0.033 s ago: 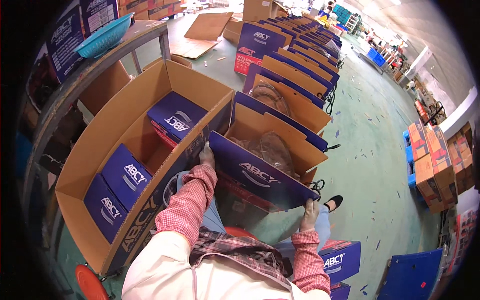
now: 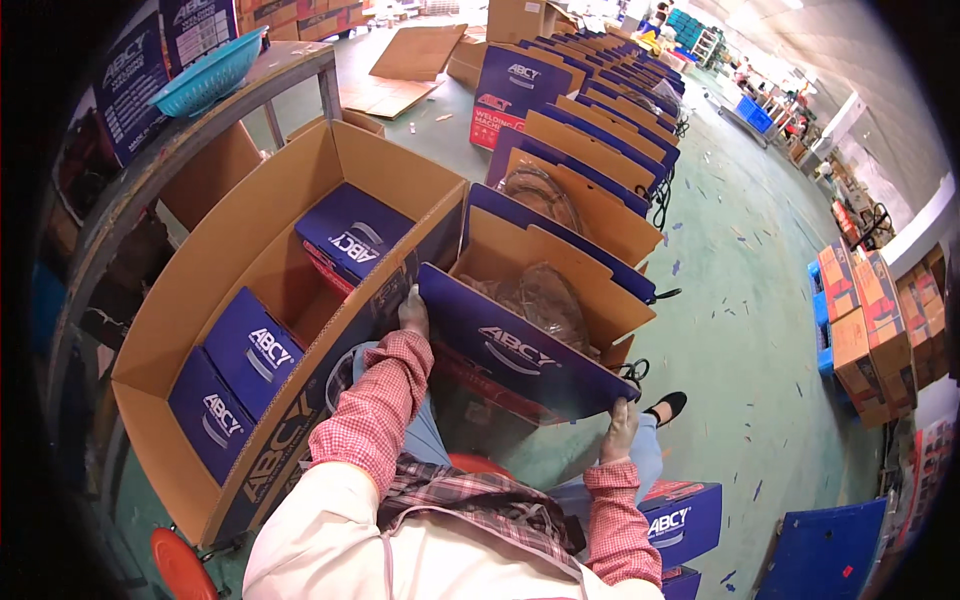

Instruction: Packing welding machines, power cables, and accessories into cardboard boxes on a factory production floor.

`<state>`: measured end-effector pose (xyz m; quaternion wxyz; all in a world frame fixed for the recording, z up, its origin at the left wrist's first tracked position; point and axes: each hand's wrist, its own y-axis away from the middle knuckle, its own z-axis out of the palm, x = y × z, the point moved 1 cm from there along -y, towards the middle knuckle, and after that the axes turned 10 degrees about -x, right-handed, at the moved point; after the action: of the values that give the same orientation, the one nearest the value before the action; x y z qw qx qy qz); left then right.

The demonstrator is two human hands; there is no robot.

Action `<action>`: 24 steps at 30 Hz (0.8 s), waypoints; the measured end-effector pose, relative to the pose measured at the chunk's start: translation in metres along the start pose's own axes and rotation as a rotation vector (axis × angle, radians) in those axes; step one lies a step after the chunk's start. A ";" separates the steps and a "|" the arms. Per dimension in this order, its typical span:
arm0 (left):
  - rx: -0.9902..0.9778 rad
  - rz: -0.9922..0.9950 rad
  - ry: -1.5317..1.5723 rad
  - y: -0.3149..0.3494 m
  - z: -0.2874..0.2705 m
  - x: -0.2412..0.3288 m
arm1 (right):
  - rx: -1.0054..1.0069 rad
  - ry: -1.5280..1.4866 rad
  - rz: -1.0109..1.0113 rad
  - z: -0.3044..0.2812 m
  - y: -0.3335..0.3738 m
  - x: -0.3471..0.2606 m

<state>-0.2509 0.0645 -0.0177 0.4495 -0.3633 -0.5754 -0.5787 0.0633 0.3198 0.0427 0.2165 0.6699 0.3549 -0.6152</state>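
Note:
An open blue-and-red carton stands in front of me, its blue flap raised toward me. My left hand, in a pale glove, grips the flap's left corner. At the right corner, my right hand pinches the edge, just below a black cable loop. Inside the carton lies a clear plastic bag with coiled brownish contents. Close by on the left is a large open cardboard box. Several closed blue cartons lie in it, with a gap between them.
A long row of open blue cartons stretches away ahead. Left stands a metal-framed table carrying a turquoise basket. Closed blue cartons are stacked by my right side. Brown boxes sit on a blue pallet farther right.

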 end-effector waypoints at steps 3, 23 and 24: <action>0.057 0.104 -0.065 -0.016 -0.008 -0.036 | 0.015 0.059 -0.074 -0.015 -0.005 0.041; -0.734 -0.007 -0.266 0.123 -0.042 0.034 | 0.174 0.053 -0.037 -0.114 0.076 -0.066; -0.667 0.105 -0.260 0.119 -0.040 0.052 | 0.150 0.005 0.014 -0.111 0.068 -0.078</action>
<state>-0.1523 0.0276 0.0682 0.2583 -0.5895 -0.3878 -0.6598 0.1890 0.3395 0.1252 0.1691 0.6882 0.3037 -0.6369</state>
